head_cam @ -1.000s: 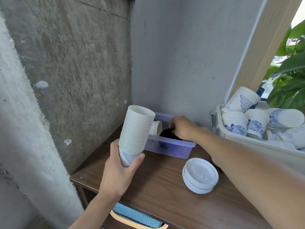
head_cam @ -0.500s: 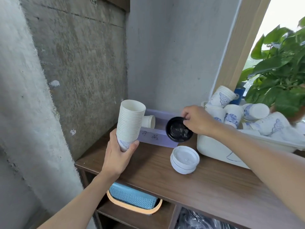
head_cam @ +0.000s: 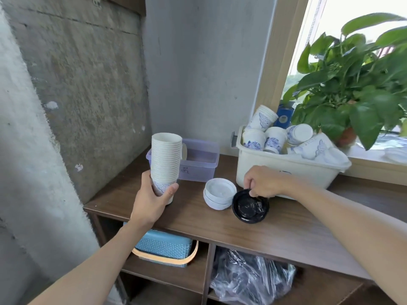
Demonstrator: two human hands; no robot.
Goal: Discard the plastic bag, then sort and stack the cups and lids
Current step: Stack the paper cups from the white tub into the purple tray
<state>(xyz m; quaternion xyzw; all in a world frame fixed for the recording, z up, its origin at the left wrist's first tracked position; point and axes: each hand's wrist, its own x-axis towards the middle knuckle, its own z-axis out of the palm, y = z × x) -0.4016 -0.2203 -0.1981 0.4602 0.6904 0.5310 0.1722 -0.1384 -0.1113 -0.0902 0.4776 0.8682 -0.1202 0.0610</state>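
Rim of black lid (head_cam: 250, 209) hides partly under pinching right grip (head_cam: 262, 183); left grip (head_cam: 152, 201) wraps cup stack (head_cam: 165, 159).

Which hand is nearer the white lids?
Right: right hand, pinching the black lid, sits just right of the white lids; left hand, gripping the cup stack, is farther left.

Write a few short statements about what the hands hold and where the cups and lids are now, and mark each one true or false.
1. The left hand holds a tall stack of paper cups. True.
2. The right hand grips a spoon. False: it pinches the black lid by its rim.
3. The white lids lie stacked on the wooden top, beside the black lid. True.
4. The white tub is empty. False: it holds many patterned cups.
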